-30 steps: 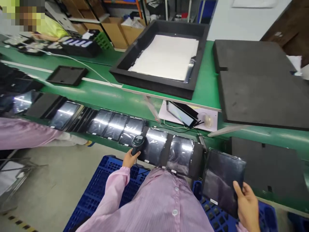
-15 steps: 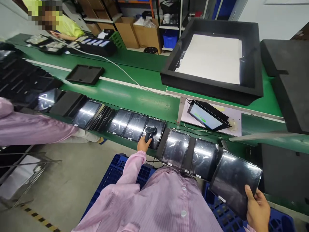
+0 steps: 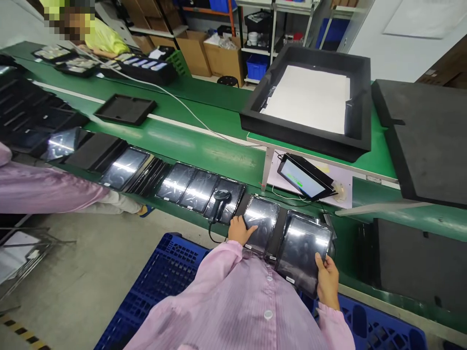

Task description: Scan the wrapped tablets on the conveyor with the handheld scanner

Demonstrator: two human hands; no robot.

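Note:
My right hand (image 3: 328,279) grips the lower right edge of a black wrapped tablet (image 3: 304,252), held over another tablet at the right end of a row on the green bench (image 3: 204,146). My left hand (image 3: 241,229) rests with fingers spread on the neighbouring tablet (image 3: 261,221). A black handheld scanner (image 3: 219,203) lies by itself on the tablet to the left, its cable hanging over the bench edge.
Several more tablets run leftward along the bench edge. A lit tablet (image 3: 302,177) stands tilted under a raised shelf holding a black foam tray (image 3: 310,104) with white sheets. Black foam slabs (image 3: 423,131) lie right. Another person's pink sleeve (image 3: 44,187) reaches in left. Blue pallet (image 3: 160,287) below.
My left hand let go of the scanner, which now lies on the row, and moved right onto a tablet. My right hand brought its tablet left and over the row's end.

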